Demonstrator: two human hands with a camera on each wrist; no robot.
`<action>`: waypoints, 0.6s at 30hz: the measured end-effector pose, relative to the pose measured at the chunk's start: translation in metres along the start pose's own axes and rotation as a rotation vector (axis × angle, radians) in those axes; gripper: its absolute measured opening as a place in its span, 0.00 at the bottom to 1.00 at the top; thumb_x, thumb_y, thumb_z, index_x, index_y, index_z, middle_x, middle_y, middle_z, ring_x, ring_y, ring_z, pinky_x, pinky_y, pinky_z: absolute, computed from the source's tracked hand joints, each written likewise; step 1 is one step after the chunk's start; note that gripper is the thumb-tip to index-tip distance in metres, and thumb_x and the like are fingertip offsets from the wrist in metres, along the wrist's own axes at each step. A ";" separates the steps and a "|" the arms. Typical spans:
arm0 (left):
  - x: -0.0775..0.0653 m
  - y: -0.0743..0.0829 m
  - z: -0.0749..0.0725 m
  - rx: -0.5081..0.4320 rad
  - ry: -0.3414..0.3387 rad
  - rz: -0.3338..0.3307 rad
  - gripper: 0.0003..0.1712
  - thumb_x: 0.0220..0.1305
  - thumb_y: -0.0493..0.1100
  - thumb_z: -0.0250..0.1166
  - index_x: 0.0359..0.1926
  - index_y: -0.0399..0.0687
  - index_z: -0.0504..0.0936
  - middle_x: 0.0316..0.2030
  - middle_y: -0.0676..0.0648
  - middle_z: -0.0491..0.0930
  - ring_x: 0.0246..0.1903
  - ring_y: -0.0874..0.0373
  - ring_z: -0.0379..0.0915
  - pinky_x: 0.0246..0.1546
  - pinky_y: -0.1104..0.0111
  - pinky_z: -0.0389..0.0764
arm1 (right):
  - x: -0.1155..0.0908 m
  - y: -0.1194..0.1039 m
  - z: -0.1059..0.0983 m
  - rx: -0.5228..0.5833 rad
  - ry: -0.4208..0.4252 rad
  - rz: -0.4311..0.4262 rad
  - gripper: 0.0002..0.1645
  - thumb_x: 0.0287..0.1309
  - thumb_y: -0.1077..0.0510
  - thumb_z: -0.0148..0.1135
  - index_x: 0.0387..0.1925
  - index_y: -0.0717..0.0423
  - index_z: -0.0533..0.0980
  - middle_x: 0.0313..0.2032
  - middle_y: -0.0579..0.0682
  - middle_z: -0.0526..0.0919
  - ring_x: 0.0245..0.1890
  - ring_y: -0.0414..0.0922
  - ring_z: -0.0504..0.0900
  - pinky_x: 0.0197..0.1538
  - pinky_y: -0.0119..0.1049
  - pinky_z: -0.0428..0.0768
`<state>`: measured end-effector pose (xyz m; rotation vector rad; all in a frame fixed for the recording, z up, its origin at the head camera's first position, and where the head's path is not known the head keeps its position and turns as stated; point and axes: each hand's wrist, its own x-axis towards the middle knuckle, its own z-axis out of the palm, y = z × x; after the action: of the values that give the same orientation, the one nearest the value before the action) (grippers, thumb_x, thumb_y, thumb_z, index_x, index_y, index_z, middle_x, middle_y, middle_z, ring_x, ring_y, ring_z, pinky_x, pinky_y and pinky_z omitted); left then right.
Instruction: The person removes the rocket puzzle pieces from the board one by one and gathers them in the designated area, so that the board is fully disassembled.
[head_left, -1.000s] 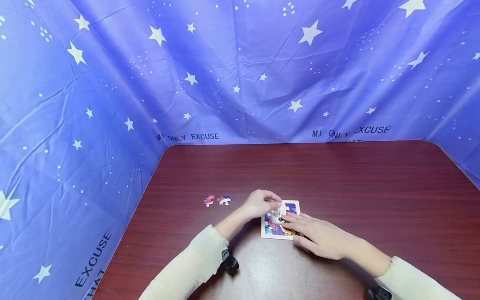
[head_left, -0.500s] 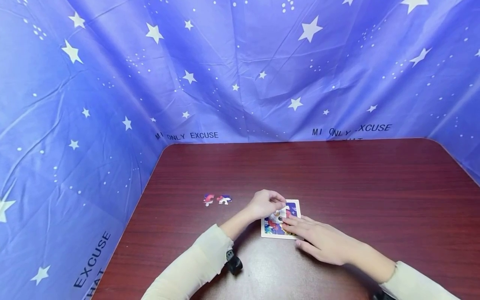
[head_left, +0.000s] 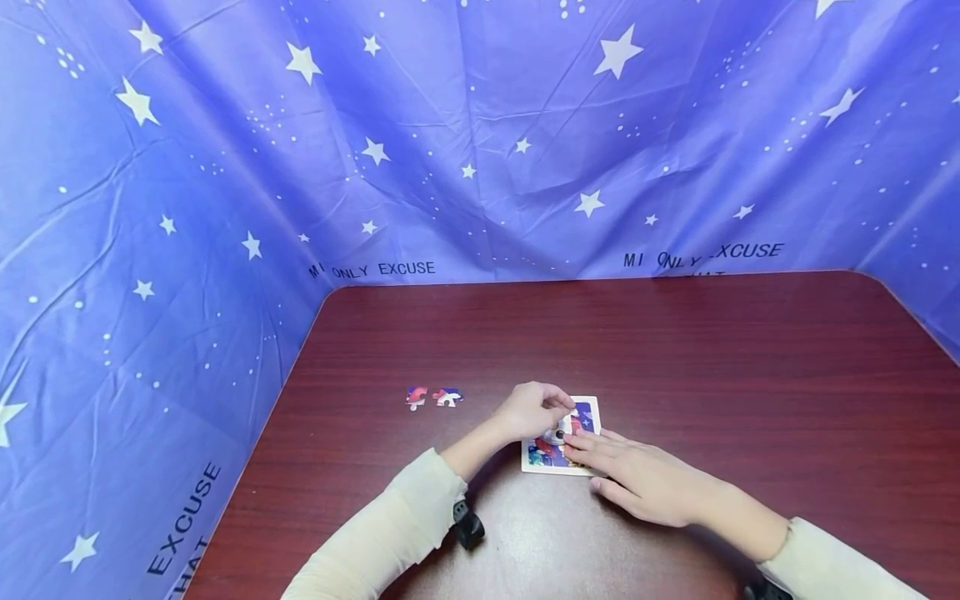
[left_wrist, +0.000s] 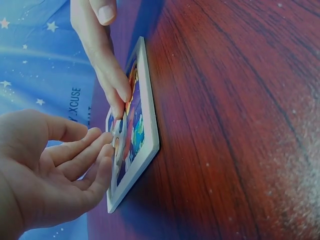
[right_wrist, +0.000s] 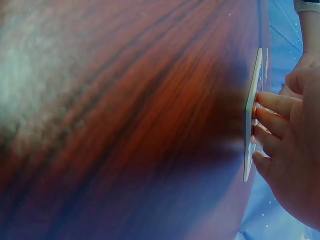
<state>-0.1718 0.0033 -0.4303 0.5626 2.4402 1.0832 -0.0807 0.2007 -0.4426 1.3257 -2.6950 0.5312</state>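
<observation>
A small jigsaw puzzle in a white-framed tray (head_left: pixel 540 472) lies on the table, showing a colourful picture with purple, red and white. My left hand (head_left: pixel 531 412) reaches over its upper left part. In the left wrist view, the fingertips of that hand pinch the edge of a pale puzzle piece (left_wrist: pixel 118 145), which sits slightly raised above the picture. The fingers hide part of the piece. My right hand (head_left: pixel 647 482) lies over the tray's right side, its fingers fairly straight. Those fingertips press on the puzzle's surface, also seen from the right hand (right_wrist: pixel 295 145) in the right wrist view.
Two loose puzzle pieces, one red and purple (head_left: pixel 416 397) and one white, red and purple (head_left: pixel 448 397), lie left of the tray. The dark red wooden table (head_left: pixel 712 350) meets a blue star-patterned curtain (head_left: pixel 480 125) at its back and sides.
My left hand has shifted slightly right over the tray, and the pale piece under its fingers with it. The right hand has barely moved, its fingers still on the puzzle.
</observation>
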 end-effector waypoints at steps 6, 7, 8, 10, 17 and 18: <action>0.000 -0.001 0.001 0.051 -0.004 0.006 0.10 0.65 0.43 0.60 0.43 0.50 0.85 0.38 0.51 0.87 0.34 0.68 0.76 0.39 0.77 0.74 | 0.001 0.001 0.000 -0.005 0.016 -0.022 0.25 0.66 0.56 0.55 0.63 0.57 0.70 0.65 0.53 0.73 0.64 0.51 0.73 0.72 0.16 0.33; 0.000 -0.001 0.001 0.055 -0.003 0.007 0.10 0.65 0.43 0.60 0.43 0.50 0.85 0.38 0.51 0.87 0.35 0.67 0.77 0.40 0.77 0.74 | 0.001 0.001 0.000 -0.006 0.018 -0.024 0.25 0.66 0.57 0.55 0.63 0.57 0.70 0.65 0.53 0.73 0.64 0.51 0.73 0.72 0.16 0.33; 0.000 0.000 0.001 0.058 -0.001 0.008 0.10 0.65 0.43 0.59 0.43 0.50 0.85 0.39 0.51 0.87 0.36 0.67 0.77 0.41 0.77 0.74 | 0.001 0.001 0.001 -0.006 0.019 -0.026 0.25 0.66 0.56 0.55 0.63 0.57 0.70 0.65 0.53 0.73 0.64 0.51 0.73 0.72 0.16 0.33; -0.001 0.000 0.001 0.065 0.001 0.013 0.11 0.64 0.43 0.59 0.43 0.50 0.85 0.39 0.51 0.87 0.38 0.65 0.79 0.43 0.76 0.75 | 0.001 0.001 0.001 -0.005 0.019 -0.025 0.25 0.66 0.56 0.55 0.64 0.57 0.70 0.65 0.53 0.73 0.64 0.51 0.73 0.72 0.16 0.33; 0.000 0.002 0.001 0.083 0.001 0.023 0.11 0.64 0.43 0.59 0.44 0.50 0.85 0.38 0.52 0.87 0.36 0.67 0.78 0.41 0.78 0.75 | 0.000 0.002 0.002 -0.003 0.019 -0.020 0.26 0.65 0.57 0.55 0.63 0.57 0.70 0.65 0.53 0.73 0.64 0.51 0.73 0.72 0.16 0.33; 0.000 0.002 0.001 0.077 -0.001 0.022 0.11 0.65 0.43 0.59 0.44 0.49 0.85 0.38 0.51 0.87 0.35 0.68 0.78 0.40 0.78 0.75 | 0.000 0.002 0.002 -0.005 0.019 -0.020 0.26 0.65 0.57 0.55 0.63 0.58 0.70 0.65 0.53 0.74 0.64 0.51 0.73 0.72 0.16 0.32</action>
<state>-0.1705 0.0055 -0.4295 0.6151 2.4892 1.0014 -0.0818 0.2010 -0.4446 1.3378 -2.6636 0.5324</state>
